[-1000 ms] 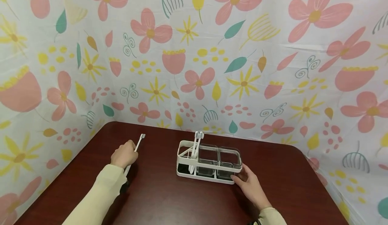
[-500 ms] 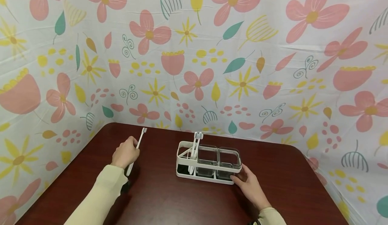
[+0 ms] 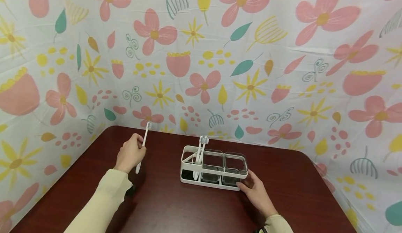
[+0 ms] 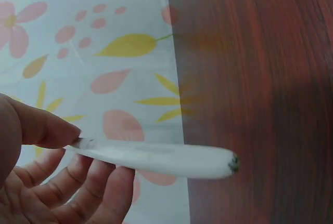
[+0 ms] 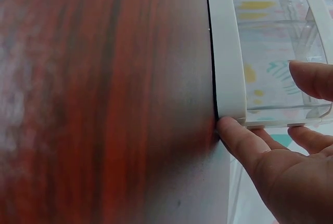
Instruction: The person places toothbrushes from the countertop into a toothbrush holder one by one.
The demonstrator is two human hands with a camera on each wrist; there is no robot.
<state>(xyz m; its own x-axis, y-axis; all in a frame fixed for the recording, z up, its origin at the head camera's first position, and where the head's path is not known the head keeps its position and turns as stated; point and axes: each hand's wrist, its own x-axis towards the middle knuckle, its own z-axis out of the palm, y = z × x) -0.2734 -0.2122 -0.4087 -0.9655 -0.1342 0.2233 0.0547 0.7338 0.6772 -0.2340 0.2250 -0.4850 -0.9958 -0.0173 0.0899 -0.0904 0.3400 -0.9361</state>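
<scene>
In the head view my left hand [image 3: 130, 152] pinches a white toothbrush [image 3: 146, 135] between thumb and fingers, bristle head up, above the table's left side. The left wrist view shows the handle [image 4: 182, 159] pointing away from the fingertips. A white toothbrush holder [image 3: 210, 186] stands at the middle of the table. Two more white toothbrushes [image 3: 201, 152] lean upright in its left part, and two clear cups [image 3: 213, 159] sit in its other slots. My right hand [image 3: 258, 193] grips the holder's right end; in the right wrist view its fingers touch the white frame [image 5: 229, 52] at the corner.
The dark red-brown table [image 3: 176, 208] has a glossy top. A white cloth with printed flowers [image 3: 204, 86] hangs close behind its back edge and along its left side.
My left hand has lifted the toothbrush a little, and the brush now stands more upright, its head higher. My right hand stays at the holder, which keeps its place on the table.
</scene>
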